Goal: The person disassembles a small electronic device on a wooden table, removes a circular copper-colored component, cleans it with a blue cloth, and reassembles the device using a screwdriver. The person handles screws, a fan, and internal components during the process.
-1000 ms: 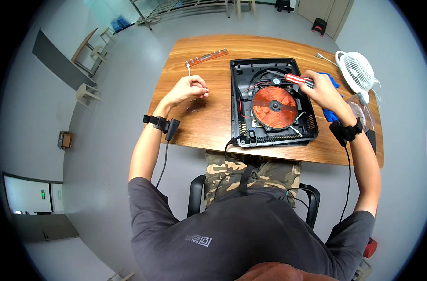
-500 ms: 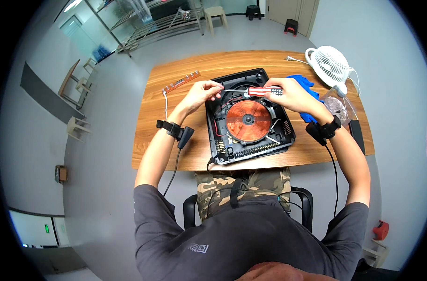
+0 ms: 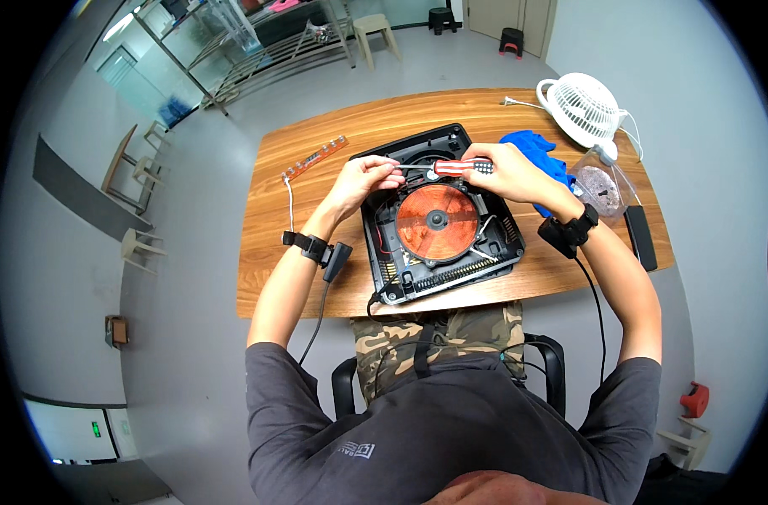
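A black induction cooker housing lies opened on the table, its round copper coil uncovered. My right hand grips the red-and-white handle of a screwdriver above the far part of the housing. The shaft runs level to the left, toward my left hand. Those left fingers are pinched together at the screwdriver's tip; whether they hold only the tip or also something small cannot be made out. Thin red and white wires show around the coil.
A strip circuit board with a white cable lies at the table's left. To the right are a blue cloth, a white fan, a clear plastic bag and a black box-shaped object. The wooden table has a near edge by my lap.
The whole view has shifted slightly. Both hands stay over the far part of the housing, the screwdriver still level between them, with the left fingertips closer around its tip.
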Demonstrator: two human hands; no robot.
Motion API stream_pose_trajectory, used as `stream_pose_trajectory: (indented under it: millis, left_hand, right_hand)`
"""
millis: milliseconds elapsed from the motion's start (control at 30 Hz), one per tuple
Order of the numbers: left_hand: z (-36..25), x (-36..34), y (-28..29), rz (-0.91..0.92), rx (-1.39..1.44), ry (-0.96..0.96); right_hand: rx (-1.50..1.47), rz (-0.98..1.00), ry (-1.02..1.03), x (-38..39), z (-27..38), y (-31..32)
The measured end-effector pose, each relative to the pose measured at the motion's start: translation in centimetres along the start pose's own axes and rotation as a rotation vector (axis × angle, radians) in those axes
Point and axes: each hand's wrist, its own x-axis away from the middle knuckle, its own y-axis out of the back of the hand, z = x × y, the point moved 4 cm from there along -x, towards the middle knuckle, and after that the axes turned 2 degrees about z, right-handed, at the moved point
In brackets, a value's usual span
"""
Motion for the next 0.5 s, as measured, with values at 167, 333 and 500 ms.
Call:
stream_pose_trajectory:
  millis: [167, 333, 500]
  left_hand:
    - [0.5, -0.2, -0.4, -0.019, 0.135, -0.020]
    - [0.2, -0.4, -1.1, -0.020, 0.329, -0.032]
    - [0.3, -0.9, -1.3, 0.028, 0.369, -0.065]
  right_hand:
    - [-0.029, -0.001, -0.026, 0.2, 0.0, 0.2]
    - [-0.057, -0.020, -0.018, 0.4, -0.6, 0.4]
    - [-0.044, -0.028, -0.006, 0.7, -0.5, 0.8]
